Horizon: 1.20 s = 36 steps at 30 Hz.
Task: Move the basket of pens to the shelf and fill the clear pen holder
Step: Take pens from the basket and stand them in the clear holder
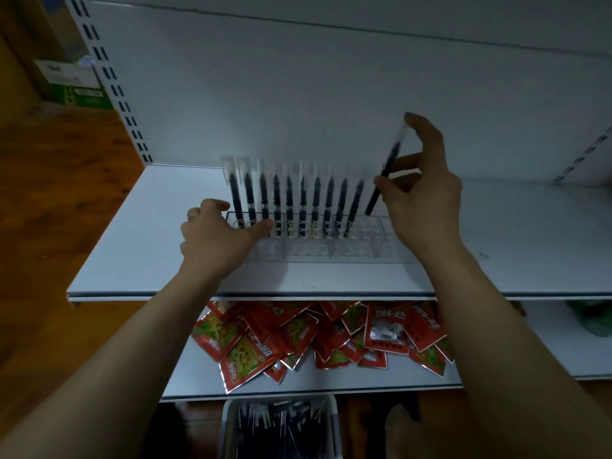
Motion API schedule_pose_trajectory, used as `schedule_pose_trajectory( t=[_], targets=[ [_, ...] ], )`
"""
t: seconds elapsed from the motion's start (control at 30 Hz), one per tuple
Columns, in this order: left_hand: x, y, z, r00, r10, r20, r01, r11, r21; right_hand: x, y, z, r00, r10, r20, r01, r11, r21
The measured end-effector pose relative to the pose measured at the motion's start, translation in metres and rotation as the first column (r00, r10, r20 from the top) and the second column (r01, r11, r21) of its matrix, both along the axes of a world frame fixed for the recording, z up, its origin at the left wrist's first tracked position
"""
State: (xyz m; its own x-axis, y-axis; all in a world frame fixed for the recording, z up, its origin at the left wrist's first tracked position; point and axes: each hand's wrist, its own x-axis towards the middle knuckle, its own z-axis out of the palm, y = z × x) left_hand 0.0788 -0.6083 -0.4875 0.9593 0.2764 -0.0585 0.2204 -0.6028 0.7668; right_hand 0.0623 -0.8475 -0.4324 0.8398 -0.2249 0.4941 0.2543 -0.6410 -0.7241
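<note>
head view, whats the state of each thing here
clear pen holder: partly filled, right slots empty
row of pens: upright in holder
loose pen: tilted, pinched by right hand, not yet seated
left hand: holds holder's left end
basket: below lower shelf, holding pens

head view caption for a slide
Right hand holds a tilted pen over the clear pen holder on the shelf; left hand holds its left end.

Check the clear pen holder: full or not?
Partly filled. The clear pen holder has one row of pens along its back; front holes and right end are empty. The right hand holds another pen.
</note>
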Motion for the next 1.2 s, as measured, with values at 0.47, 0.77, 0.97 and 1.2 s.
schedule_pose_trajectory(
  t=[0.47, 0.77, 0.97, 1.2],
  targets=[
    [-0.012, 0.002, 0.002, 0.995, -0.078, 0.061, 0.088, 0.981, -0.171, -0.024, -0.013, -0.006, 0.992, -0.067, -0.106, 0.006, 0.869, -0.494],
    [-0.058, 0.012, 0.007, 0.993, -0.082, 0.087, 0.100, 0.967, -0.235, -0.068, 0.016, -0.010, 0.974, 0.039, -0.224, -0.106, 0.949, -0.298],
    [-0.108, 0.017, 0.003, 0.991, -0.081, 0.111, 0.108, 0.959, -0.260, -0.102, 0.054, -0.030, 0.899, 0.194, -0.394, -0.287, 0.938, -0.194],
    [-0.142, 0.016, -0.039, 0.930, -0.368, -0.021, 0.368, 0.929, 0.033, -0.125, 0.079, -0.075, 0.723, 0.229, -0.652, -0.476, 0.849, -0.229]
  ],
)
